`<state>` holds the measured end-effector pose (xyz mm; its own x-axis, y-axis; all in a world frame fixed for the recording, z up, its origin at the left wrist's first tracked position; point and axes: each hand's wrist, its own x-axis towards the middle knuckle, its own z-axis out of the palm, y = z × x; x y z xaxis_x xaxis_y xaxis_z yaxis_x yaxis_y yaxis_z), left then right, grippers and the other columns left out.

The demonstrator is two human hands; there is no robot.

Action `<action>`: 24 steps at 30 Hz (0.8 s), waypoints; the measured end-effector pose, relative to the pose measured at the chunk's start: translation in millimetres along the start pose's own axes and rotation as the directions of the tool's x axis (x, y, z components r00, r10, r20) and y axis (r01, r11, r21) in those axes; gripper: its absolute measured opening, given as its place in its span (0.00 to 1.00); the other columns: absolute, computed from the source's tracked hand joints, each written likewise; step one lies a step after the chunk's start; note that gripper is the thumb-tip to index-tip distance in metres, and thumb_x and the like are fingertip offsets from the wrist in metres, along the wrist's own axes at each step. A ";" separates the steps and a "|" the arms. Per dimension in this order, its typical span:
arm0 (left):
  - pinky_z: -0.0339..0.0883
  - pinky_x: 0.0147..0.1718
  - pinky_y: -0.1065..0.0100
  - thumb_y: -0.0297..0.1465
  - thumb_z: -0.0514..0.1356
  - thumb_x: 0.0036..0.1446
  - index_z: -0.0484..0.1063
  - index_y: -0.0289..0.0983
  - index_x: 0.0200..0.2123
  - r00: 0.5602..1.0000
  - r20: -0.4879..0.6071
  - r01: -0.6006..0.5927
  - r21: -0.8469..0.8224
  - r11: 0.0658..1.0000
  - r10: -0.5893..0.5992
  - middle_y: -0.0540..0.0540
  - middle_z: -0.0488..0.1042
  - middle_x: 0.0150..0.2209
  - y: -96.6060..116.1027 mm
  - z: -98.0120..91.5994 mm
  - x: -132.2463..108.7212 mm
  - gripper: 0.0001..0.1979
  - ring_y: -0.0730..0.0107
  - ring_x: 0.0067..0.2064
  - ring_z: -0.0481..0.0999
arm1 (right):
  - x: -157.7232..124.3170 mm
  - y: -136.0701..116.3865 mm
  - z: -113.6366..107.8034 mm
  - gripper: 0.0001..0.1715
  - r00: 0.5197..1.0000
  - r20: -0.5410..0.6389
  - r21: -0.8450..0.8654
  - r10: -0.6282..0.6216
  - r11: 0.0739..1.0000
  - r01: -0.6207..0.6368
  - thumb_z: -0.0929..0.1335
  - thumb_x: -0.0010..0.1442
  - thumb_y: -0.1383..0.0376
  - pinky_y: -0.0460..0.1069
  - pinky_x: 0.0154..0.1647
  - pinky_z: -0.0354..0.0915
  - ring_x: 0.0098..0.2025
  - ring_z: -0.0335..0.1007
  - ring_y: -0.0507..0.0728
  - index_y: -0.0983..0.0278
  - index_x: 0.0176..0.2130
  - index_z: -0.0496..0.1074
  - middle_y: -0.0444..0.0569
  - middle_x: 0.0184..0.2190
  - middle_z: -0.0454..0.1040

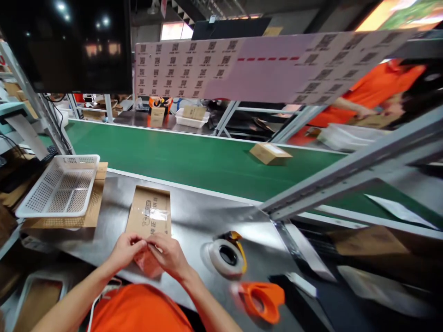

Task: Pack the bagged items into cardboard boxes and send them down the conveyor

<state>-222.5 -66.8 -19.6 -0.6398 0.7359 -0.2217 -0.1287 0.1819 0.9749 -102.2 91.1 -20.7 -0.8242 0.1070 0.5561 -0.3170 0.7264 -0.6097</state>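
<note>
My left hand [127, 251] and my right hand [170, 255] meet at the near edge of the steel table, fingers pinched together. Between them hangs a small reddish, shiny packet [151, 263], apparently plastic, gripped at its top edge by both hands. What is inside it I cannot make out. Just beyond my fingers a brown cardboard box [152, 210] lies on the table, with dark print and a glossy strip of clear tape on top. To the right are a tape dispenser with a large clear roll [226, 258] and an orange tape dispenser [263, 299].
A white perforated basket [62, 184] rests on flat cardboard at the left. Behind the table runs a green conveyor belt [166, 150] bearing a small carton [270, 153]. A slanted metal post [346, 161] stands at right. Across the belt, a person in orange [374, 92] handles something.
</note>
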 end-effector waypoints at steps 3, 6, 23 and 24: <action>0.71 0.42 0.62 0.50 0.74 0.46 0.85 0.35 0.31 0.999 0.021 0.045 -0.040 0.998 -0.044 0.42 0.84 0.31 -1.1 3.5 -0.6 0.22 0.61 0.34 0.78 | -5.4 2.1 1.1 0.09 1.000 0.005 -0.033 0.009 0.999 -0.009 0.67 0.72 0.68 0.48 0.37 0.75 0.37 0.82 0.56 0.61 0.43 0.79 0.48 0.37 0.84; 0.71 0.42 0.62 0.52 0.76 0.44 0.85 0.34 0.30 0.993 0.035 0.111 -0.087 0.990 -0.108 0.44 0.83 0.30 -3.7 6.6 -0.6 0.25 0.63 0.34 0.77 | -8.8 4.4 2.3 0.09 1.000 0.011 -0.072 0.018 0.997 -0.018 0.67 0.72 0.69 0.48 0.35 0.73 0.35 0.81 0.55 0.62 0.42 0.78 0.48 0.36 0.84; 0.66 0.34 0.68 0.55 0.81 0.34 0.79 0.33 0.29 0.930 0.237 0.336 -0.235 0.912 -0.281 0.48 0.78 0.28 8.8 5.6 -5.0 0.32 0.70 0.31 0.74 | 6.1 -2.3 -14.1 0.04 0.990 0.132 -0.079 -0.057 0.994 0.068 0.66 0.67 0.68 0.49 0.35 0.71 0.37 0.74 0.56 0.60 0.39 0.71 0.50 0.39 0.78; 0.66 0.35 0.68 0.52 0.81 0.34 0.77 0.34 0.28 0.925 0.237 0.350 -0.233 0.908 -0.296 0.49 0.77 0.28 8.7 6.6 -5.0 0.31 0.70 0.31 0.74 | 6.0 -3.0 -15.3 0.04 0.987 0.133 -0.094 -0.095 0.990 0.108 0.66 0.67 0.68 0.49 0.36 0.71 0.38 0.74 0.56 0.60 0.39 0.71 0.51 0.40 0.78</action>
<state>-215.4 -64.6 -10.2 -0.3748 0.7815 -0.4988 -0.5168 0.2706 0.8122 -99.0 100.0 -6.8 -0.8452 -0.0537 0.5317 -0.3589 0.7943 -0.4902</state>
